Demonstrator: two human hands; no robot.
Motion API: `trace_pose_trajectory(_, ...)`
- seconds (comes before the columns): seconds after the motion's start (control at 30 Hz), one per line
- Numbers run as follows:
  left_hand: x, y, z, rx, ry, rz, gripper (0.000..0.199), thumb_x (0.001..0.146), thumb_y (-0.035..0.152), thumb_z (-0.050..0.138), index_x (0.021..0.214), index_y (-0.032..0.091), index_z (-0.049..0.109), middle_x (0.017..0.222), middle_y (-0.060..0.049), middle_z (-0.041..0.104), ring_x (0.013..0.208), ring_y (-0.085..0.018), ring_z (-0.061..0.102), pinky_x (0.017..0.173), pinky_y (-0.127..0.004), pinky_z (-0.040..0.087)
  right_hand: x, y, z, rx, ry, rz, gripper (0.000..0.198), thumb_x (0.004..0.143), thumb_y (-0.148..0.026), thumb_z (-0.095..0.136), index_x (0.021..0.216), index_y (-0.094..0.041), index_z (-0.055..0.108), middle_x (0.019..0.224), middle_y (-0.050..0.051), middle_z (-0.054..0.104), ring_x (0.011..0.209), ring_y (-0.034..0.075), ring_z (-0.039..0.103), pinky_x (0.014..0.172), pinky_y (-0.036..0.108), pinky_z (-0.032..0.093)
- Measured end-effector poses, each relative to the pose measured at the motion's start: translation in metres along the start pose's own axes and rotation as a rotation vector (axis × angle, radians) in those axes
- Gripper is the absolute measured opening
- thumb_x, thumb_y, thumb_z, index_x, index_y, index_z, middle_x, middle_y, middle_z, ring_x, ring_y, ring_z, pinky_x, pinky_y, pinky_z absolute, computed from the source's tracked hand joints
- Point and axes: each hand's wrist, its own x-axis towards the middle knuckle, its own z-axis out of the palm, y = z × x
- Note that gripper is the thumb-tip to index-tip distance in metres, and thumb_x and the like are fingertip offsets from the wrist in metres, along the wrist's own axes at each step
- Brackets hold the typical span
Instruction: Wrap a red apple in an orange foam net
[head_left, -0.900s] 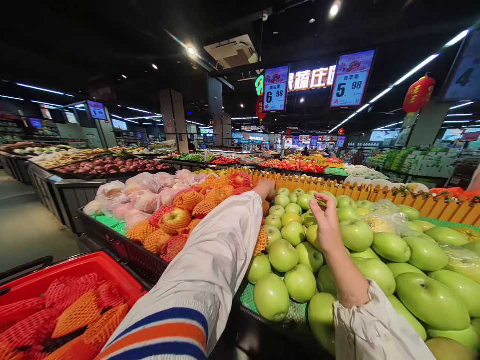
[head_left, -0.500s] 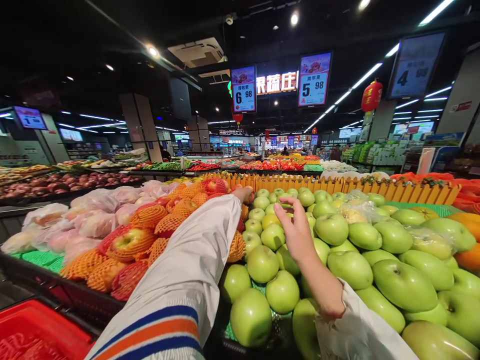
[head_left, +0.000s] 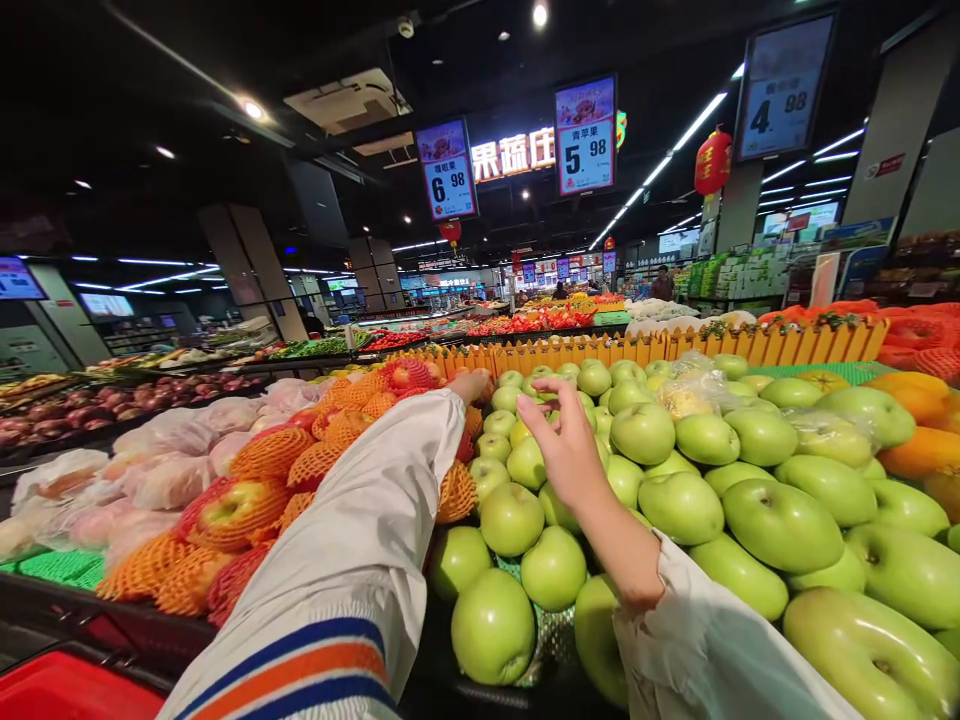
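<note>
Green apples (head_left: 512, 519) heaped over right part of display stand (head_left: 127, 635), from near edge back to orange picket fence (head_left: 562, 352) along far edge. Right hand (head_left: 564, 440) above their middle, thumb and fingers spread loosely, nothing seen in grasp. Left hand (head_left: 471, 386) reaching towards far edge, where green apples meet net-wrapped apples (head_left: 270, 453); fingers largely hidden, grip and contents cannot be told. Bagged pale fruit (head_left: 171, 480) towards stand's left edge. Price screens (head_left: 585, 135) hang overhead.
</note>
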Motion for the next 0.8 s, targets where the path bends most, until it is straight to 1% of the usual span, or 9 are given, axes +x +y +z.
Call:
trace_pose_trajectory(0.07, 0.002, -0.001, -0.008, 0.103, -0.065, -0.012, 0.039, 0.099, 0.032, 0.073, 0.133, 0.015, 0.063, 0.135, -0.018, 0.066, 0.128, -0.035, 0.065, 0.112, -0.060, 0.051, 0.001, 0.000, 0.000, 0.005, 0.012, -0.019, 0.055, 0.086, -0.074, 0.068, 0.112, -0.026, 0.062, 0.129, 0.010, 0.068, 0.109, 0.028, 0.063, 0.102, 0.050, 0.052)
trace_pose_trajectory(0.13, 0.007, 0.001, -0.020, 0.189, -0.097, 0.012, 0.045, 0.098, 0.023, 0.067, 0.141, 0.015, 0.057, 0.150, -0.024, 0.057, 0.142, -0.040, 0.056, 0.118, -0.062, 0.045, 0.002, 0.001, -0.001, 0.003, 0.034, -0.033, 0.054, 0.085, -0.073, 0.068, 0.111, -0.026, 0.062, 0.128, 0.010, 0.068, 0.108, 0.028, 0.063, 0.102, 0.049, 0.053)
trace_pose_trajectory(0.27, 0.023, 0.019, -0.051, 0.270, -0.117, 0.101, 0.068, 0.095, 0.011, 0.060, 0.160, 0.017, 0.042, 0.172, -0.023, 0.037, 0.160, -0.037, 0.036, 0.126, -0.053, 0.040, 0.006, 0.005, -0.002, -0.043, 0.104, 0.001, 0.052, 0.083, -0.071, 0.069, 0.109, -0.027, 0.061, 0.127, 0.010, 0.068, 0.107, 0.029, 0.063, 0.101, 0.051, 0.051)
trace_pose_trajectory(0.4, 0.025, 0.052, -0.082, 0.330, -0.099, 0.268, 0.079, 0.094, 0.015, 0.065, 0.167, 0.016, 0.033, 0.178, -0.021, 0.029, 0.160, -0.038, 0.035, 0.127, -0.050, 0.041, 0.012, 0.014, -0.006, -0.051, 0.137, 0.040, 0.057, 0.077, -0.073, 0.073, 0.109, -0.027, 0.060, 0.127, 0.011, 0.068, 0.104, 0.029, 0.064, 0.100, 0.054, 0.052)
trace_pose_trajectory(0.47, 0.011, 0.068, -0.094, 0.334, -0.061, 0.390, 0.080, 0.094, 0.018, 0.066, 0.167, 0.016, 0.032, 0.178, -0.021, 0.028, 0.160, -0.039, 0.036, 0.127, -0.052, 0.041, 0.017, 0.018, -0.008, -0.019, 0.146, 0.063, 0.062, 0.075, -0.076, 0.073, 0.110, -0.027, 0.059, 0.128, 0.011, 0.067, 0.105, 0.028, 0.066, 0.100, 0.053, 0.053)
trace_pose_trajectory(0.53, -0.013, 0.079, -0.104, 0.284, -0.034, 0.520, 0.078, 0.095, 0.017, 0.063, 0.167, 0.019, 0.034, 0.179, -0.019, 0.030, 0.162, -0.037, 0.035, 0.129, -0.053, 0.039, 0.024, 0.022, -0.011, 0.057, 0.158, 0.111, 0.072, 0.073, -0.080, 0.072, 0.120, -0.028, 0.056, 0.130, 0.011, 0.064, 0.108, 0.029, 0.069, 0.099, 0.052, 0.056)
trace_pose_trajectory(0.63, -0.060, 0.091, -0.114, 0.177, -0.063, 0.700, 0.073, 0.096, 0.010, 0.056, 0.165, 0.025, 0.040, 0.179, -0.012, 0.034, 0.164, -0.030, 0.035, 0.134, -0.048, 0.033, 0.033, 0.021, -0.014, 0.257, 0.127, 0.179, 0.097, 0.072, -0.083, 0.071, 0.150, -0.036, 0.038, 0.141, 0.012, 0.058, 0.112, 0.032, 0.074, 0.091, 0.051, 0.062)
trace_pose_trajectory(0.7, -0.093, 0.097, -0.120, 0.113, -0.119, 0.779, 0.068, 0.098, 0.009, 0.051, 0.163, 0.030, 0.045, 0.178, -0.007, 0.037, 0.165, -0.025, 0.035, 0.134, -0.043, 0.034, 0.034, 0.018, -0.015, 0.346, 0.041, 0.180, 0.112, 0.066, -0.081, 0.078, 0.158, -0.042, 0.028, 0.150, 0.013, 0.055, 0.114, 0.034, 0.074, 0.085, 0.053, 0.065)
trace_pose_trajectory(0.8, -0.135, 0.109, -0.134, 0.023, -0.219, 0.828, 0.061, 0.104, 0.017, 0.049, 0.162, 0.035, 0.049, 0.178, 0.001, 0.039, 0.168, -0.022, 0.030, 0.133, -0.036, 0.035, 0.030, 0.009, -0.015, 0.382, -0.070, 0.166, 0.109, 0.053, -0.066, 0.095, 0.147, -0.041, 0.046, 0.149, 0.010, 0.058, 0.115, 0.033, 0.071, 0.083, 0.050, 0.067)
